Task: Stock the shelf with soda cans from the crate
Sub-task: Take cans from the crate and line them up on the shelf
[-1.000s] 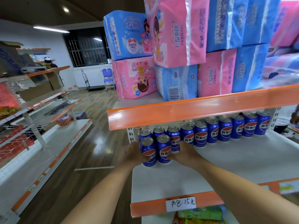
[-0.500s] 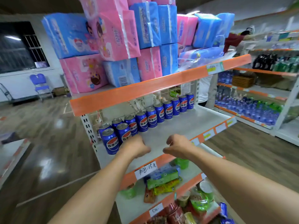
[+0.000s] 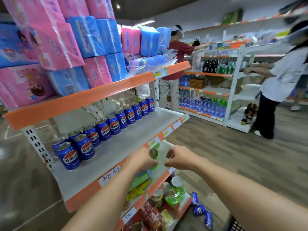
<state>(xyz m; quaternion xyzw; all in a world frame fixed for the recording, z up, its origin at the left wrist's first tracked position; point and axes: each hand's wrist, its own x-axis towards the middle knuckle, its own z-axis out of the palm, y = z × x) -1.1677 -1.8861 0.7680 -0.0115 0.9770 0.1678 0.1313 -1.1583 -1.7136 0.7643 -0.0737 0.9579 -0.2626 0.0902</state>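
The shelf (image 3: 133, 144), a white tiered rack with orange front edges, fills the left and middle of the view. On its top tier sit stacked pink and blue packs (image 3: 55, 47). On the tier below, soda cans (image 3: 106, 129) stand upright in a row along the back, running from the left end toward the right end, with two more cans (image 3: 76, 152) set in front of that row at the left end. The lower tiers hold snack bags and cup noodles (image 3: 166, 195).

Right of the shelf, on the floor by its bottom corner, a few loose cans (image 3: 200, 209) lie tipped over, next to the dark corner of a crate (image 3: 233, 222) at the frame's lower edge. Beyond the shelf, two people (image 3: 176, 67) stand at other racks.

In front of the shelf's middle edge, the left hand (image 3: 141, 160) and right hand (image 3: 179, 158) hover close together, apart from the cans. Each grip is loosely curled, fingers bent, holding nothing.
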